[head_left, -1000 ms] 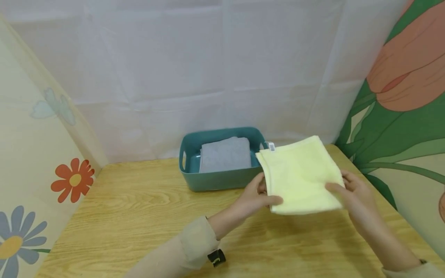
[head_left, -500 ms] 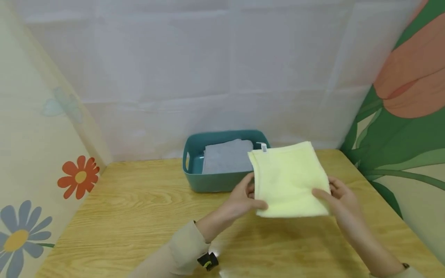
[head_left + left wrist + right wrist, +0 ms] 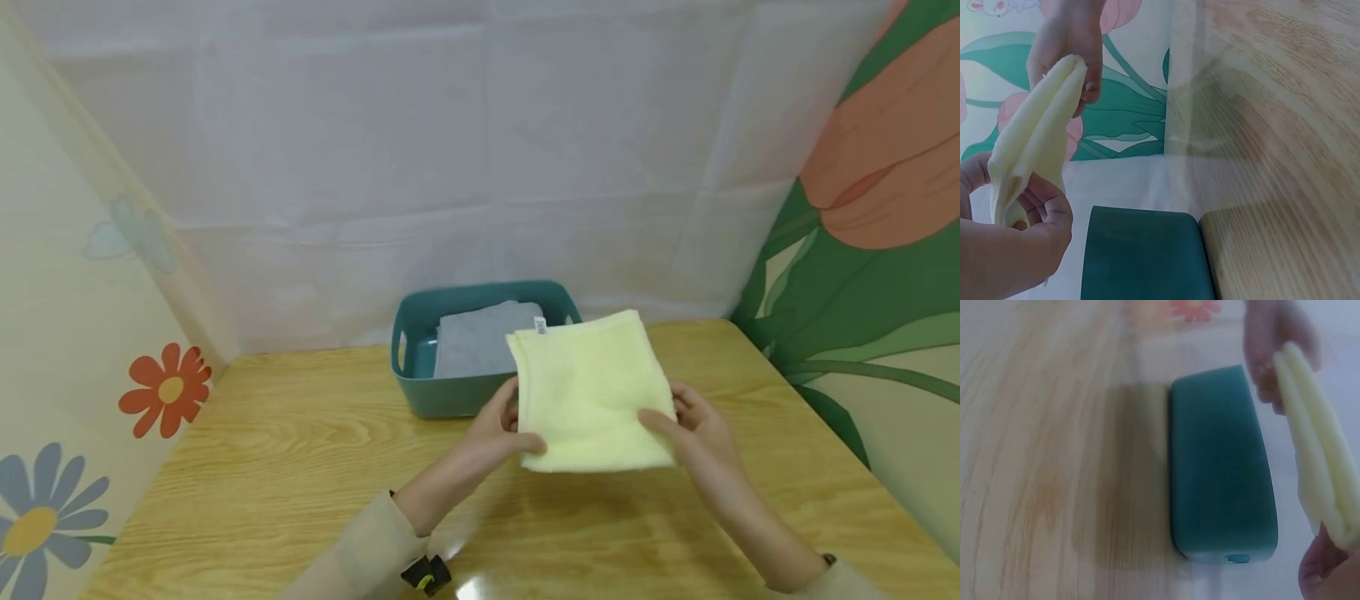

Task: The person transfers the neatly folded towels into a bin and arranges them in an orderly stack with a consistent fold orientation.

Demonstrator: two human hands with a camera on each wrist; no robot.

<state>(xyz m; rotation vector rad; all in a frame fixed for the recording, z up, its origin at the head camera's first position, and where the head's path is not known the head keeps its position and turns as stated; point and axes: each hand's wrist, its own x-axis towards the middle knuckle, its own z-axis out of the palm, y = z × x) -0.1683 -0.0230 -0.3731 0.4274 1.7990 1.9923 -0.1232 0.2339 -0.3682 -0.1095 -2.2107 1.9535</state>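
Note:
A folded pale yellow towel (image 3: 592, 392) with a small white tag on its far edge is held up between both hands, above the table. At its left side, my left hand (image 3: 498, 429) pinches it, thumb on top and fingers underneath. My right hand (image 3: 697, 429) grips the opposite side in the same way. Both wrist views show the towel edge-on, its layers stacked, clear of the wood. Just beyond it stands a teal basket (image 3: 442, 398) with a folded grey towel (image 3: 480, 337) inside; the yellow towel overlaps the basket's right front corner in the head view.
The basket rests on a wood-grain table (image 3: 300, 467) near its back edge, against a white cloth backdrop (image 3: 360, 150). Flower-painted panels (image 3: 885, 292) flank the table on both sides. A black strap (image 3: 426, 575) hangs by the left sleeve.
Both hands have carried the yellow towel leftward, closer in front of the basket. Their grip on it looks the same, and the basket with the grey towel has stayed in place.

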